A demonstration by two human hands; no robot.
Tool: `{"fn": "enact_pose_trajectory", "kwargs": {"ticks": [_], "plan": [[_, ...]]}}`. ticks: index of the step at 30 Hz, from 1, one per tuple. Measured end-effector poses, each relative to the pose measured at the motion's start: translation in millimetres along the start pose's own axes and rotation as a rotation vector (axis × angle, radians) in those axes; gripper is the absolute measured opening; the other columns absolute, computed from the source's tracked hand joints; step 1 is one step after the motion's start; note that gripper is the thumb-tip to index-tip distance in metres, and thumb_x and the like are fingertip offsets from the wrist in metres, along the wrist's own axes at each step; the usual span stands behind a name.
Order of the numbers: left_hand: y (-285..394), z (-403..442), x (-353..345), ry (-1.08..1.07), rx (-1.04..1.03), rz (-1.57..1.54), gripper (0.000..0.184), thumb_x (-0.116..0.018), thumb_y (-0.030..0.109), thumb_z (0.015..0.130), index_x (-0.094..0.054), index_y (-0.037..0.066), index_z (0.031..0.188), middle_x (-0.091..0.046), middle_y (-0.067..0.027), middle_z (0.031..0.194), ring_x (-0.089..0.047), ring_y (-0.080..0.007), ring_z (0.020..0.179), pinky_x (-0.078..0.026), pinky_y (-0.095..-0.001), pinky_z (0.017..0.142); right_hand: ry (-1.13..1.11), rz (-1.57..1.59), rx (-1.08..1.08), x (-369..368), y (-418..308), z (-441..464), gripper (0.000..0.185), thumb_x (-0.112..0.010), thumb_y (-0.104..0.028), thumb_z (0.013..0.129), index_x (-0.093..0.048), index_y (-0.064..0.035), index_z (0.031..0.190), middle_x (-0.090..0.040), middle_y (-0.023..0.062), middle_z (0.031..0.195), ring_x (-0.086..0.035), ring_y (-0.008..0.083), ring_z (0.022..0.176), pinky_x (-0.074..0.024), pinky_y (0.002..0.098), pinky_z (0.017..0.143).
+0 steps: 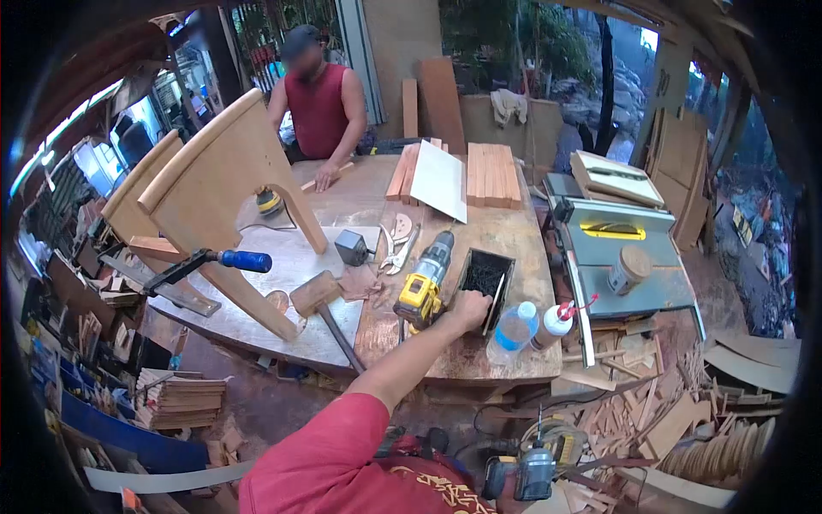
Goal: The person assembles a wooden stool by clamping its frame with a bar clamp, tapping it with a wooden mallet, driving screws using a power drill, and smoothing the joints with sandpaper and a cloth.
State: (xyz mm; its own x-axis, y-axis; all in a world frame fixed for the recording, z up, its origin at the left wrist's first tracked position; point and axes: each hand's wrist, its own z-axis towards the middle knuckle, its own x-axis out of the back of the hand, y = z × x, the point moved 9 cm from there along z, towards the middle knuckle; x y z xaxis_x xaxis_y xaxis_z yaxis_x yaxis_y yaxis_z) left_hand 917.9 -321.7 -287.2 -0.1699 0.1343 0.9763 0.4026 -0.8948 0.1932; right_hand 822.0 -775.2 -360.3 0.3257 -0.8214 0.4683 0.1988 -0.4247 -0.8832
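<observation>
My left hand (471, 310) reaches into a dark open box (476, 259) of small black screws (485, 278). Its fingers are curled, and their tips are hidden, so what they pinch cannot be made out. At the bottom, my right hand (509, 502) shows only in part, round a cordless driver (535, 473) whose bit points up. Left of the box lies a yellow and black cordless drill (419, 291). A clear bottle (512, 332) with a blue label and a white glue bottle (556, 320) with a red tip stand to its right.
Curved wooden chair parts (223, 163) stand at left with a blue-handled clamp (244, 260). A mallet (317, 294), pliers (398, 248) and wood strips (493, 176) lie on the workbench (385, 338). A co-worker (318, 107) stands across; a table saw (634, 257) is at right. Offcuts (634, 411) litter the floor.
</observation>
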Motion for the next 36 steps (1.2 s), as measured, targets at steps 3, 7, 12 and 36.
{"fn": "enact_pose_trajectory", "kwargs": {"ticks": [3, 7, 12, 36], "plan": [[-1.7, -2.1, 23.6, 0.096, 0.087, -0.090, 0.018, -0.056, 0.020, 0.085, -0.063, 0.004, 0.091, -0.069, -0.0214, 0.083, -0.069, -0.0397, 0.079, -0.055, -0.0520, 0.070, -0.033, 0.014, 0.024, -4.5, -10.1, 8.6, 0.039, -0.071, -0.017, 0.085, -0.062, -0.0020, 0.120, -0.066, 0.0110, 0.110, -0.061, 0.0257, 0.103, -0.0484, 0.0387, 0.092], [-0.9, -48.5, 59.9, 0.422, 0.112, -0.444, 0.022, -0.057, 0.024, 0.089, -0.060, 0.002, 0.086, -0.067, -0.0232, 0.082, -0.067, -0.0399, 0.077, -0.053, -0.0495, 0.070, -0.084, 0.032, 0.045, -13.0, -23.5, 14.5, 0.040, -0.072, -0.017, 0.084, -0.062, -0.0013, 0.120, -0.067, 0.0112, 0.110, -0.062, 0.0253, 0.101, -0.0487, 0.0377, 0.092], [1.0, -169.9, 64.9, 0.476, 0.295, -0.865, 0.025, -0.056, 0.024, 0.093, -0.061, 0.000, 0.087, -0.064, -0.0189, 0.075, -0.066, -0.0332, 0.071, -0.049, -0.0429, 0.065, -0.181, 0.052, 0.055, -44.2, -46.0, 20.9, 0.041, -0.073, -0.016, 0.082, -0.063, -0.0003, 0.119, -0.068, 0.0115, 0.109, -0.063, 0.0247, 0.099, -0.0490, 0.0364, 0.091], [-292.5, -779.9, 75.7, 0.921, 0.891, -2.156, 0.023, -0.054, 0.005, 0.097, -0.058, 0.001, 0.119, -0.066, -0.0091, 0.089, -0.039, -0.0053, 0.049, -0.032, -0.0215, 0.044, -1.461, 0.280, 0.914, -407.9, -327.8, -318.8, 0.070, -0.085, -0.022, 0.067, -0.059, 0.0041, 0.126, -0.069, 0.0189, 0.114, -0.069, 0.0275, 0.103, -0.0510, 0.0374, 0.095]]}}
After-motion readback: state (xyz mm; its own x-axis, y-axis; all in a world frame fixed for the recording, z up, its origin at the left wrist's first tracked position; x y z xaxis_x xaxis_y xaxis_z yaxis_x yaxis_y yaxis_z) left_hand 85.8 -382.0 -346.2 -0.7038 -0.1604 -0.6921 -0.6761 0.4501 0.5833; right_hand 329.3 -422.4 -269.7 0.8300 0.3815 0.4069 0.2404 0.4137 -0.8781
